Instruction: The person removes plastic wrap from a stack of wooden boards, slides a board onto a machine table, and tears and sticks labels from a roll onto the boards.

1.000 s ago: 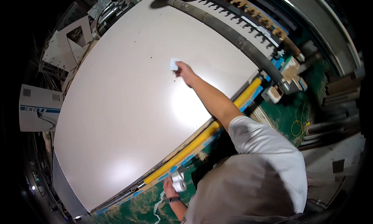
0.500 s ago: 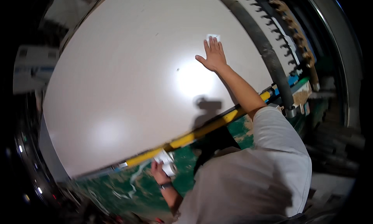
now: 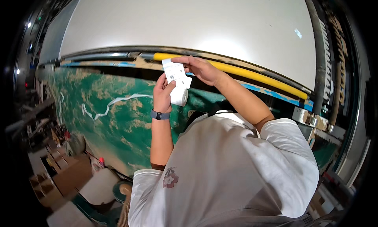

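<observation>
My left hand (image 3: 162,94) is closed around a roll of white labels (image 3: 179,96), its thumb on the front of the printed strip. A white label (image 3: 173,69) stands up from the roll, and the fingers of my right hand (image 3: 202,70) reach its top edge and pinch there. Another white label (image 3: 298,33) lies stuck on the large pale panel (image 3: 157,22), toward its right end. From beside my left hand a thin white backing strip (image 3: 114,102) trails leftward over the green surface.
A yellow bar (image 3: 252,72) runs along the panel's near edge. Below is a green, dust-covered machine side (image 3: 122,124). A dark rail with a toothed row (image 3: 327,61) stands at the right. Cardboard boxes (image 3: 67,172) sit at lower left.
My right hand has left the label on the panel, where it lay flat, and come back to the roll. My left hand has raised the roll. The view has turned.
</observation>
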### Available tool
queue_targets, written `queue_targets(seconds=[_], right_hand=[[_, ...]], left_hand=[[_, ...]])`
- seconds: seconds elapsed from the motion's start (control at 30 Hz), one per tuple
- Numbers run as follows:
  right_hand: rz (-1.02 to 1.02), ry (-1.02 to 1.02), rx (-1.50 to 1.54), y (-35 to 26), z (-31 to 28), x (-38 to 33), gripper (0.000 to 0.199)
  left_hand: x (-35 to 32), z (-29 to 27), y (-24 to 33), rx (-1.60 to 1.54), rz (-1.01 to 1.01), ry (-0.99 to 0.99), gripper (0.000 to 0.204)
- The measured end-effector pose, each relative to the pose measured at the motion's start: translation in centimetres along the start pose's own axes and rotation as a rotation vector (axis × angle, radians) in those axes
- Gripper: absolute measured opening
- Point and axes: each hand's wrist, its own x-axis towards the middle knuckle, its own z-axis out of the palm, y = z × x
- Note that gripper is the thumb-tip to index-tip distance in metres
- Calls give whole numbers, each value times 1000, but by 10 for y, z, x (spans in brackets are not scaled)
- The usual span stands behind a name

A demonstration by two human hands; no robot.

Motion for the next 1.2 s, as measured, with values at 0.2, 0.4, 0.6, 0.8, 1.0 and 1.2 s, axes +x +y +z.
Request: queue_targets(seconds=[0.2, 0.4, 0.6, 0.8, 1.0, 1.2], right_hand=[[28, -48, 78, 43, 91, 50, 61], [58, -103, -7, 54, 130, 94, 65], [-296, 207, -1574, 66, 118, 141, 37], [-2, -314, -1165, 102, 42, 214, 21], [-265, 779, 299, 74, -136, 309, 24], [-767, 1386, -203, -7, -249, 224, 29]], left_hand=[[-47, -111, 21, 16, 46, 147, 12], [-54, -161, 41, 21, 160, 128, 18], [-4, -199, 34, 483, 79, 242, 16], [60, -210, 35, 362, -63, 161, 22], [119, -246, 60, 279, -203, 246, 24], [138, -300, 78, 205, -252, 250, 20]])
